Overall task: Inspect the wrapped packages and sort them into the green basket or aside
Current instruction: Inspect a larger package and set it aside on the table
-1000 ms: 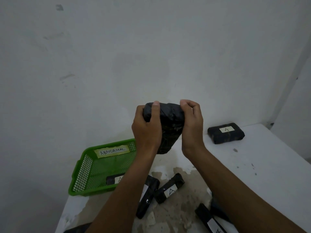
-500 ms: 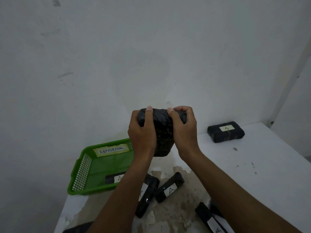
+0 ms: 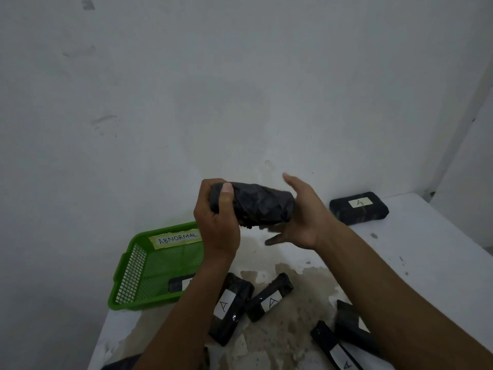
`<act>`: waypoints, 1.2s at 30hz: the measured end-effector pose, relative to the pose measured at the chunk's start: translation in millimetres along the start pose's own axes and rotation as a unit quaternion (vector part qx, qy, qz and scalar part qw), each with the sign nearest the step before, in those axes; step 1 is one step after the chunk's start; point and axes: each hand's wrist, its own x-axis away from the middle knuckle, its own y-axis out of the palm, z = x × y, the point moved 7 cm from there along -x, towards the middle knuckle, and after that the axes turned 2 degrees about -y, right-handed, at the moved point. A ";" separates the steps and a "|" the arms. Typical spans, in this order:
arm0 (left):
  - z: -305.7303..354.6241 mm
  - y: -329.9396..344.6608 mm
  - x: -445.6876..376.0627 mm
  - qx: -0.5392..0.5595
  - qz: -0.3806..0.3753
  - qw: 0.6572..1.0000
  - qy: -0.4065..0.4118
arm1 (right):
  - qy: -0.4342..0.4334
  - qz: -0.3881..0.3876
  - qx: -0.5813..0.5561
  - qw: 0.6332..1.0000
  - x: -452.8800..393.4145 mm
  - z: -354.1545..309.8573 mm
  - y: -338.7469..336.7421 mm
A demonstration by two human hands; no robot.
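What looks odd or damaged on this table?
The table has a big brownish stain where its white surface looks worn off, under the loose packages. The held package in the left hand looks crumpled, with wrapping ragged along its lower edge.

Open white table [image 3: 416,263] lies bare along the right, between a lone black package [image 3: 358,208] at the far wall and a cluster of packages [image 3: 344,340] at the near edge. At left, the green basket [image 3: 133,273] holds one package [image 3: 177,284] near its front; its far half is free. Two more packages [image 3: 250,303] crowd the stained middle.
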 end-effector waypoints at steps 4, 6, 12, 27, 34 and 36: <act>-6.8 7.0 5.3 0.036 -0.112 0.993 -0.012 | 0.014 -0.023 0.010 1.000 7.9 -0.4 2.5; -18.1 2.2 0.8 0.155 -0.122 0.968 -0.152 | -0.017 -0.005 0.013 1.000 4.7 -1.0 0.6; -37.6 5.0 4.3 0.102 -0.199 0.846 -0.485 | -0.202 0.009 0.107 0.973 -4.1 -12.9 -2.0; -43.2 22.1 3.7 -0.030 -0.230 0.900 -0.369 | -0.220 0.143 0.190 0.946 -6.7 -31.4 -18.0; -33.8 21.6 -12.7 0.069 -0.026 0.912 -0.403 | -0.290 0.078 0.216 0.929 2.4 -7.7 -3.7; -32.6 17.5 -8.6 0.047 0.016 0.921 -0.385 | -0.288 0.067 0.196 0.935 5.1 -10.3 1.2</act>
